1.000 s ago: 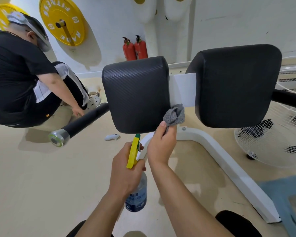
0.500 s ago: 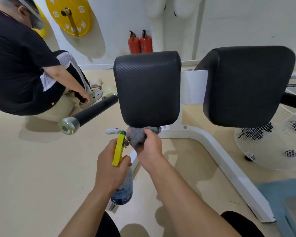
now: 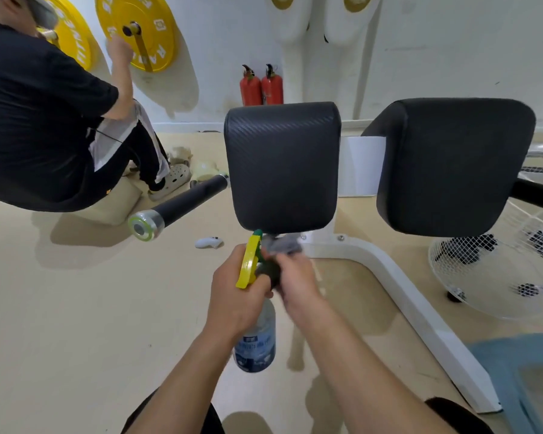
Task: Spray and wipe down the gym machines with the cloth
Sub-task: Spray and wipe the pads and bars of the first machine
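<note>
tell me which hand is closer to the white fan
Right. The right hand, holding the cloth, is to the left of the fan. The left hand, gripping the spray bottle, is farther left again.

The left pad hangs directly over the left grip and right grip. The yellow nozzle of the spray bottle nearly touches the pad's lower edge, so little room is left upward. Between that pad and the right pad a gap stands open, closed at the back by a white post. A black bar juts out leftward. The white frame runs along the floor on the right, with a fan beyond it. Bare floor lies open on the left, up to another person.
</note>
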{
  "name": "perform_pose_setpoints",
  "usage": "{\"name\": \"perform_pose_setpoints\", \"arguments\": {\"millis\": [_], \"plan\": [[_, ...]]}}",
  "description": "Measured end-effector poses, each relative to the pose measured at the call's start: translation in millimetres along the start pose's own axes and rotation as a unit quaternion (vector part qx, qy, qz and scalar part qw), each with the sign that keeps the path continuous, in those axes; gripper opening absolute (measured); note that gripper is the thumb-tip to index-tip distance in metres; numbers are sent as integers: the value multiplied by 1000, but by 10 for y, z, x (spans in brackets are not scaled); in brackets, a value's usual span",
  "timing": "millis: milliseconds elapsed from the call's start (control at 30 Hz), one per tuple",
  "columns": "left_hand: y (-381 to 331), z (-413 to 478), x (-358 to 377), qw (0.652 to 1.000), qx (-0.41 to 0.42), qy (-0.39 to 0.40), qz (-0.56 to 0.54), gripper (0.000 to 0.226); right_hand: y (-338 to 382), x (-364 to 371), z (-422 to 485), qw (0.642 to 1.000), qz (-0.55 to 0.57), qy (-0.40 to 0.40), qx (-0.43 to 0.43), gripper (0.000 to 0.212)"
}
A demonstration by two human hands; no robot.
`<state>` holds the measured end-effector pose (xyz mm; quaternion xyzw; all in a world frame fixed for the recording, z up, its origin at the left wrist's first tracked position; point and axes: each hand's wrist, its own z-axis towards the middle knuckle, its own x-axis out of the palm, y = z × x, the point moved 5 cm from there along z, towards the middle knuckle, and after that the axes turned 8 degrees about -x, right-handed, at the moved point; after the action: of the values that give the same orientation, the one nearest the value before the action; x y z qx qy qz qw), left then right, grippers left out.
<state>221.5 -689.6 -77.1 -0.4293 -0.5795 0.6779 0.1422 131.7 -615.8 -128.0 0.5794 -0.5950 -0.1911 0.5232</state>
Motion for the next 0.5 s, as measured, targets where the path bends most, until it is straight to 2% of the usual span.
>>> {"name": "perform_pose_setpoints", "arguments": {"millis": [33,67,133,200,300,433,500], "plan": [[-12,14,-19,1000,4,3,7,25,-69,56,-70,1000,-21,21,-1,12],[-29,28,-39,1000,8,6,14,24,-93,43,-88,1000,-20,6,-2,14],[-55,51,-90,999,14,3,37,26,-22,-152,-89,997,8,-81,-9,15],[-65,74,-138,999,17,-6,52,32,160,-400,-119,989,-18,-135,-55,16],[-64,113,-203,999,13,-4,32,31,469,-598,-275,975,-61,-165,-135,19],[-121,165,-276,1000,2,-4,13,24,819,-384,-401,963,-90,-122,-223,30],[-137,179,-317,1000,-13,7,-15,22,993,-159,-452,942,-136,-94,-292,23]]}}
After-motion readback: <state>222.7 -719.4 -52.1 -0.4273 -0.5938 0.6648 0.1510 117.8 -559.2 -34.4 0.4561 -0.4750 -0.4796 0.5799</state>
